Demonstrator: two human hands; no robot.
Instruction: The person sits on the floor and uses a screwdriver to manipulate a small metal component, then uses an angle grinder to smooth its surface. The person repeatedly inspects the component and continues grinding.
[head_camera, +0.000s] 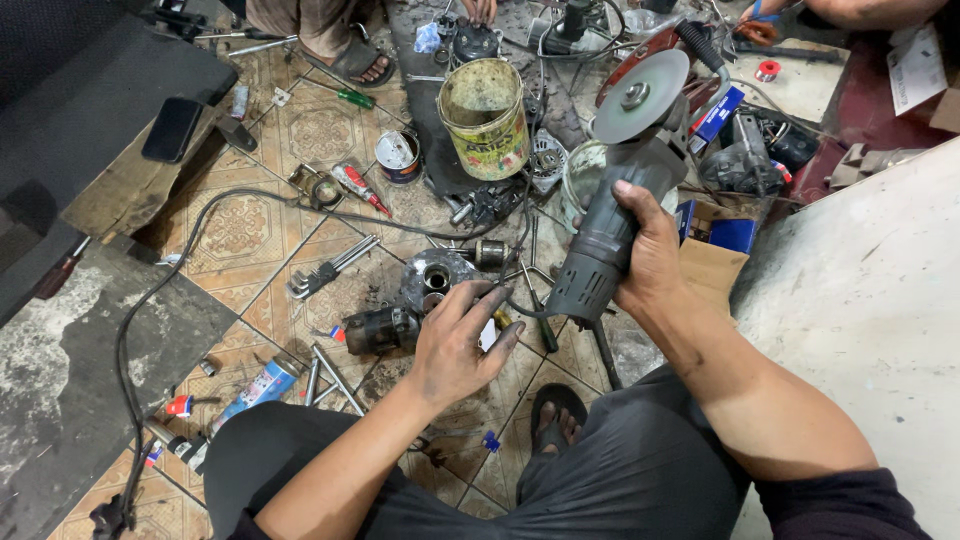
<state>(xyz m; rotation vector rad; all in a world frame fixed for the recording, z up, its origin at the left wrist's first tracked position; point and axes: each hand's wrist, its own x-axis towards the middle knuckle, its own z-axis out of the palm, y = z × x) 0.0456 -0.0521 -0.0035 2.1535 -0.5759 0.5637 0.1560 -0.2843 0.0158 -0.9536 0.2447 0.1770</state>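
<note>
yellow bucket (486, 118), black phone (171, 129), spray can (262, 386)

Even, fairly bright overhead light, soft shadows, sharp centre, wide-angle bending at the edges.

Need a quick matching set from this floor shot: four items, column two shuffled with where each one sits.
Things:
1. angle grinder
2. dirty yellow bucket
3. black phone
4. spray can

Places:
A. on the dark bench at upper left
B. gripped in the right hand
C. lying on the tiles near the left knee
D. standing upright on the floor, beyond the left hand

Pairs: 1-B, 2-D, 3-A, 4-C
</note>
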